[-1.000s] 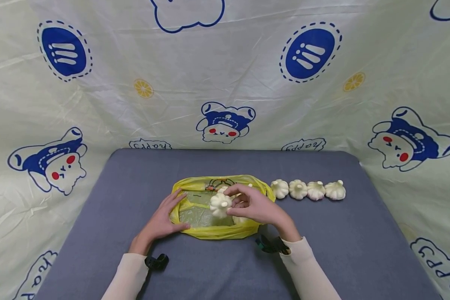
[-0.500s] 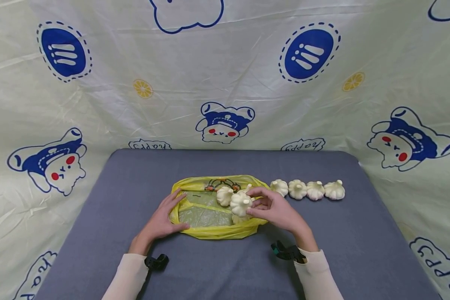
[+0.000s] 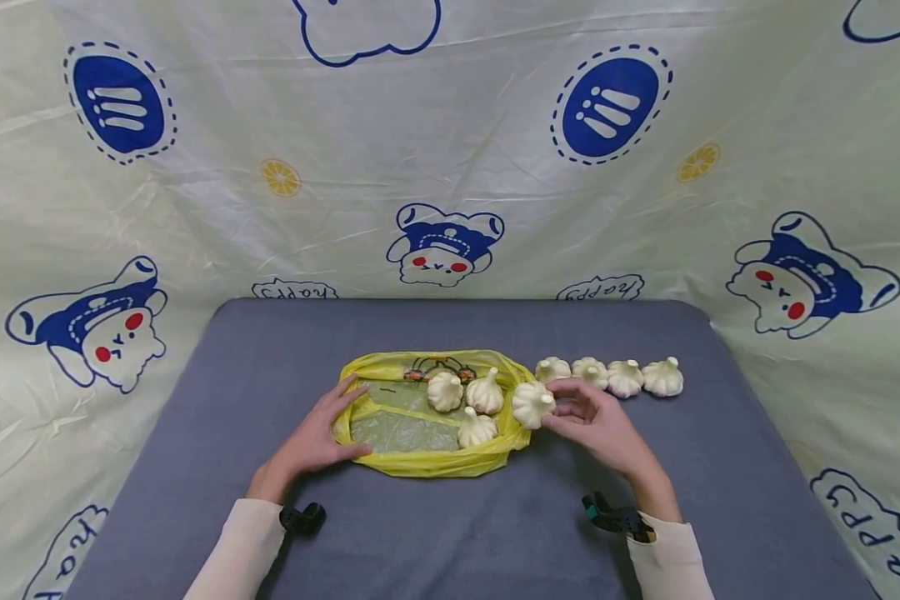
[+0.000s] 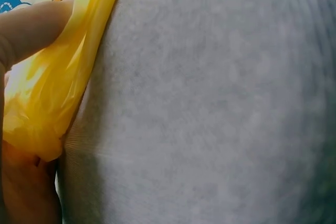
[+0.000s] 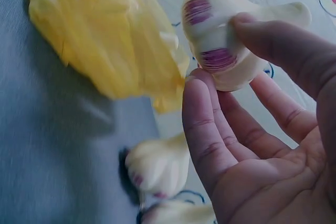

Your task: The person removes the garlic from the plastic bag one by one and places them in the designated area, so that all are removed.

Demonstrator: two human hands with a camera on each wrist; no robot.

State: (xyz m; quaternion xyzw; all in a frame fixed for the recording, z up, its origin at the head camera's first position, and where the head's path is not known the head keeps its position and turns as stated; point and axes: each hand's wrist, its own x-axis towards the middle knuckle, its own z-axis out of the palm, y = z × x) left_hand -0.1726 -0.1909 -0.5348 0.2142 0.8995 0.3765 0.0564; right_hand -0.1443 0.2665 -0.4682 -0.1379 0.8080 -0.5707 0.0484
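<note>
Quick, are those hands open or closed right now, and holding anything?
Left hand: open, touching the yellow bag.
Right hand: closed, holding a garlic bulb.

Bag (image 3: 423, 467) Lying Mid-Frame

It's resting here on the table (image 3: 450, 537), three garlic bulbs (image 3: 484, 393) sitting in its right half. Four more bulbs (image 3: 625, 380) are lining up toward frame right, behind the right hand (image 3: 607, 429) and its bulb (image 3: 532, 406).
</note>
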